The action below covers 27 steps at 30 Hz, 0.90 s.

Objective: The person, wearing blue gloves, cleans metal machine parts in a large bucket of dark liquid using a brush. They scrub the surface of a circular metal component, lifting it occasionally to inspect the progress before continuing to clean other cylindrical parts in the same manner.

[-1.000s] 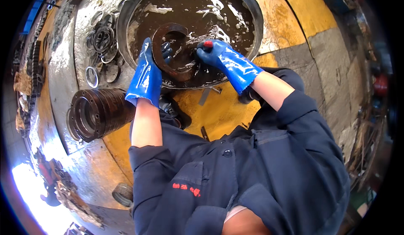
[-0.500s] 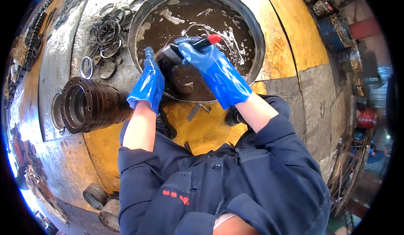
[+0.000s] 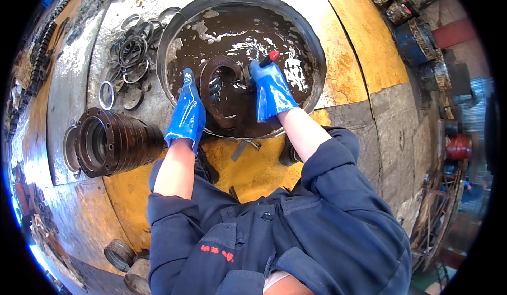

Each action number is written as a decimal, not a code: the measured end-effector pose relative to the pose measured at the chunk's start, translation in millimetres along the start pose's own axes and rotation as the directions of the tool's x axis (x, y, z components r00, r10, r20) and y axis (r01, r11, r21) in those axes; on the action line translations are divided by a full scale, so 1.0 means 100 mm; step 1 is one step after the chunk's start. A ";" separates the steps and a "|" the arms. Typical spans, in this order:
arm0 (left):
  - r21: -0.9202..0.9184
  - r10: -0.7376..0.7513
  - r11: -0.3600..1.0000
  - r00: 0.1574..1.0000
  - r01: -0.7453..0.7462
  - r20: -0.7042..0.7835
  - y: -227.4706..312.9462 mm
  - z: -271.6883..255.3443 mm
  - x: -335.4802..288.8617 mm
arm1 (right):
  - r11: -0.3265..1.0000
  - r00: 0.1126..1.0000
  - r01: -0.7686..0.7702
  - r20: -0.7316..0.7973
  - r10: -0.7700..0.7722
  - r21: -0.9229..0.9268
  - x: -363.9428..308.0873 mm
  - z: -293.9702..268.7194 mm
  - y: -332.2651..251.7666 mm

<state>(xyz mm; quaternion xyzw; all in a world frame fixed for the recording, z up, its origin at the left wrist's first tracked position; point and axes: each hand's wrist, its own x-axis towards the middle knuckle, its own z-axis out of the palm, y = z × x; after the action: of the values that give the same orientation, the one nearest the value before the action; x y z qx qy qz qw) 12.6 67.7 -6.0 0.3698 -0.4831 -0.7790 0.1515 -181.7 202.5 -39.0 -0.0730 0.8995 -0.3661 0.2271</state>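
Observation:
In blue rubber gloves, both my hands work over a round metal tub (image 3: 320,57) of dark, murky liquid (image 3: 232,39). My left hand (image 3: 188,107) is closed on the left side of a thick brown metal ring (image 3: 208,97); its thumb points up outside, and its fingers show dimly within the opening. The ring is tilted, its lower part wet. Closed on a black-handled tool with a red end (image 3: 273,56), my right hand (image 3: 271,91) is just right of the ring. The tool's working end, near the ring's right edge, is too dark to make out.
Left of the tub lies a pile of loose metal rings (image 3: 132,52). Nearer me, a stack of flanged brown rings (image 3: 121,142) rests on its side. A small metal piece with a bolt (image 3: 244,148) lies before the tub. Grimy drums (image 3: 414,41) stand at the far right.
My right hand and the tool have moved slightly right and down, away from the ring's top. The ring now shows more plainly, its opening turned up toward me.

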 end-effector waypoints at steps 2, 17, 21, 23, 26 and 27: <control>0.006 0.010 1.000 1.000 -0.010 -0.006 0.00 0.02 0.02 | 0.983 0.994 0.081 -0.053 -0.091 -0.167 -0.03 -0.03 0.09; 0.126 0.042 0.991 0.999 -0.044 0.018 0.06 -0.01 -0.08 | 0.736 0.813 0.353 0.199 -0.547 0.578 -0.49 -0.05 -0.63; 0.137 0.041 0.990 0.999 -0.043 0.011 0.05 -0.08 -0.09 | 0.914 0.942 0.172 0.209 -0.262 0.368 -0.09 -0.08 -0.47; 0.149 0.044 0.988 0.999 -0.048 0.028 0.04 -0.05 -0.11 | 0.965 0.980 0.062 0.168 -0.108 0.254 0.10 -0.13 -0.29; 0.167 0.057 0.984 0.998 -0.061 0.032 -0.01 -0.07 -0.12 | 0.966 0.989 -0.014 0.146 -0.025 0.258 -0.02 -0.16 -0.10; 0.131 0.048 0.990 0.999 -0.048 0.004 -0.02 -0.01 -0.11 | 0.951 0.990 -0.016 0.140 -0.028 0.308 -0.02 -0.18 -0.04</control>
<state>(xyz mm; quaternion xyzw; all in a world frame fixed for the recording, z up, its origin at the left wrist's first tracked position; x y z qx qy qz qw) 21.3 74.4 -3.0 0.3670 -0.5420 -0.7419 0.1454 -187.9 211.3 -24.2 -0.0653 0.8126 -0.4964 0.2982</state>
